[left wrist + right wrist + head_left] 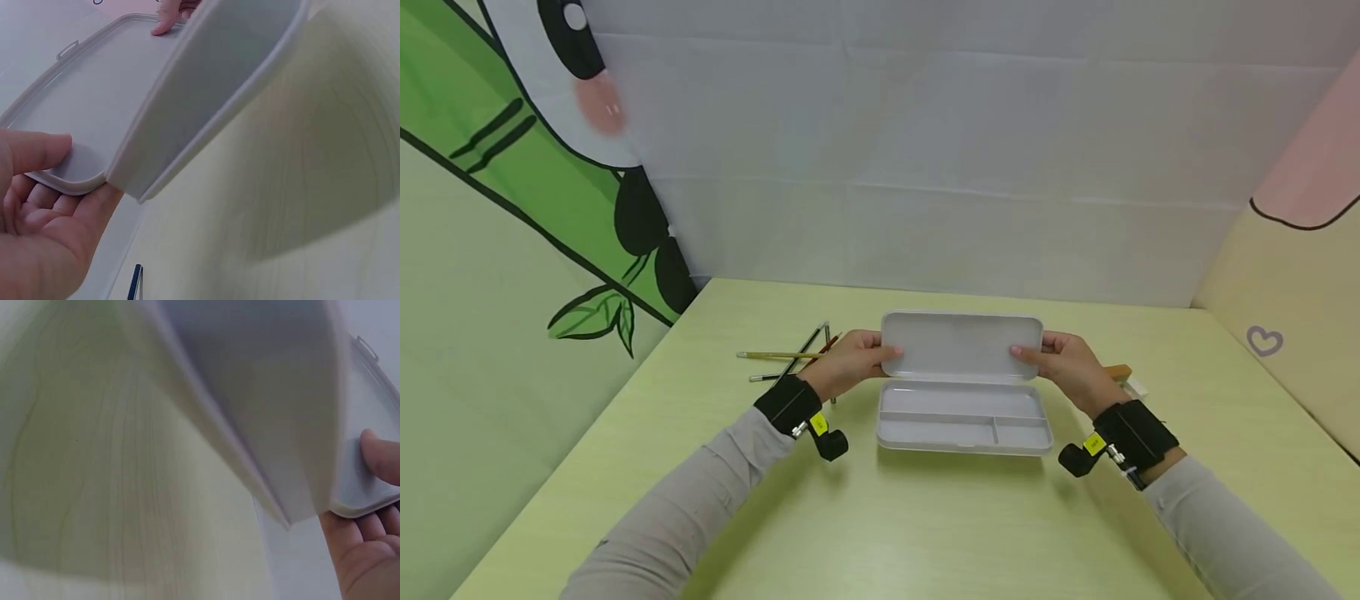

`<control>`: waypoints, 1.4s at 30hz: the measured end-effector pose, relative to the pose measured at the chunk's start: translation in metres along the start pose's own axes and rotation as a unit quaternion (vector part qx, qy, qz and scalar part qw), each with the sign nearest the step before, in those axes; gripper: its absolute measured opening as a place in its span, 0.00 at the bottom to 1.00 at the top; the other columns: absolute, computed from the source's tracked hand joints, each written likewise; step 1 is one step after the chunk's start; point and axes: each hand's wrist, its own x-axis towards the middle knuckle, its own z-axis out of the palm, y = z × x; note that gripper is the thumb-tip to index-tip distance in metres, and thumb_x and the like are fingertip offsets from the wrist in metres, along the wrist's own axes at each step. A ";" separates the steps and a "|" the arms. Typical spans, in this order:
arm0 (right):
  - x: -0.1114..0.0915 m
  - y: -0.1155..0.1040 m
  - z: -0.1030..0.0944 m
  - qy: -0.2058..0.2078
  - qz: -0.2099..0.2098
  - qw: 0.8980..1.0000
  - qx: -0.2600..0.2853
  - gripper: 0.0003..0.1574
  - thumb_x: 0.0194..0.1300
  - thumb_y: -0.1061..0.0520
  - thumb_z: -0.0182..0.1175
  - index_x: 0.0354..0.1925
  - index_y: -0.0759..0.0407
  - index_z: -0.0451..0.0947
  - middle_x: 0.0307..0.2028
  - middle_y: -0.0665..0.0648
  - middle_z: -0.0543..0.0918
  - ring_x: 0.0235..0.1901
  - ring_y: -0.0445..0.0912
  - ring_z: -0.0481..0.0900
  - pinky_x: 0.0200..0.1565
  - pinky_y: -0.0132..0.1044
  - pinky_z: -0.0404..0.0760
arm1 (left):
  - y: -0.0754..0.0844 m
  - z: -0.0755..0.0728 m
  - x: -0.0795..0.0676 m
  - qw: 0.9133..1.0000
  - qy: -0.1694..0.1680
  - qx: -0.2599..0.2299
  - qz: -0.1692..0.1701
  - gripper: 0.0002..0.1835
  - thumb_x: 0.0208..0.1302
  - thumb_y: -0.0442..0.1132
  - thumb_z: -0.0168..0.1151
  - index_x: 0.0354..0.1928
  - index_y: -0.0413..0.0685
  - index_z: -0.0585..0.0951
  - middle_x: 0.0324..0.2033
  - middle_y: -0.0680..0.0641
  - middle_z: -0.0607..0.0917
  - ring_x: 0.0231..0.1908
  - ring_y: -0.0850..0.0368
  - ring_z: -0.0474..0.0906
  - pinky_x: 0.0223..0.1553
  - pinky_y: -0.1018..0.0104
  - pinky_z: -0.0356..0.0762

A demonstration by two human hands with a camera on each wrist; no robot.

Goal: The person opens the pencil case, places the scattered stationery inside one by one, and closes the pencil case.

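Both hands hold up an unlatched, pale grey plastic pencil case, its lid raised at the back. The lower tray faces me with divided compartments and nothing in them. My left hand grips the lid's left end, thumb on the inner face and fingers behind, as the left wrist view also shows. At the right end, my right hand pinches the lid the same way. Shadow on the table beneath suggests the case is lifted. In the right wrist view, the tray's underside hangs close to the camera.
Beside the left hand lie several pencils, among them a yellow pencil, crossing one another. Partly hidden behind the right wrist are an orange-brown block and a small white item. The pale table meets a white backdrop.
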 end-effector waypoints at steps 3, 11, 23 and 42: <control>0.000 0.001 0.000 0.001 -0.002 1.000 0.001 0.39 0.65 0.45 0.62 0.63 0.71 0.68 0.48 0.45 0.83 0.43 0.32 0.79 0.50 0.27 0.79 | -0.001 -0.001 0.001 1.000 -0.006 0.003 -0.004 0.22 0.72 0.36 0.52 0.64 0.34 0.69 0.62 0.35 0.74 0.57 0.51 0.77 0.62 0.57 0.76; 0.000 0.011 0.000 0.016 -0.006 1.000 0.007 0.36 0.64 0.48 0.63 0.60 0.74 0.70 0.37 0.36 0.84 0.41 0.30 0.80 0.48 0.24 0.78 | -0.003 0.000 0.009 0.996 0.022 0.081 0.001 0.21 0.68 0.38 0.57 0.60 0.35 0.75 0.58 0.35 0.79 0.55 0.48 0.80 0.56 0.58 0.81; 0.009 0.022 0.002 0.024 0.000 1.000 0.010 0.35 0.64 0.50 0.64 0.60 0.73 0.71 0.39 0.38 0.84 0.40 0.29 0.80 0.47 0.24 0.79 | -0.010 0.005 0.023 0.992 0.058 0.110 -0.034 0.22 0.67 0.38 0.60 0.60 0.38 0.76 0.57 0.38 0.80 0.57 0.46 0.79 0.56 0.58 0.81; 0.021 0.033 0.004 0.016 0.017 1.000 0.019 0.35 0.64 0.49 0.63 0.60 0.72 0.71 0.39 0.41 0.84 0.40 0.31 0.80 0.47 0.26 0.80 | -0.016 0.003 0.022 0.993 0.054 0.103 -0.029 0.24 0.67 0.38 0.59 0.63 0.37 0.72 0.61 0.36 0.76 0.61 0.44 0.75 0.57 0.57 0.79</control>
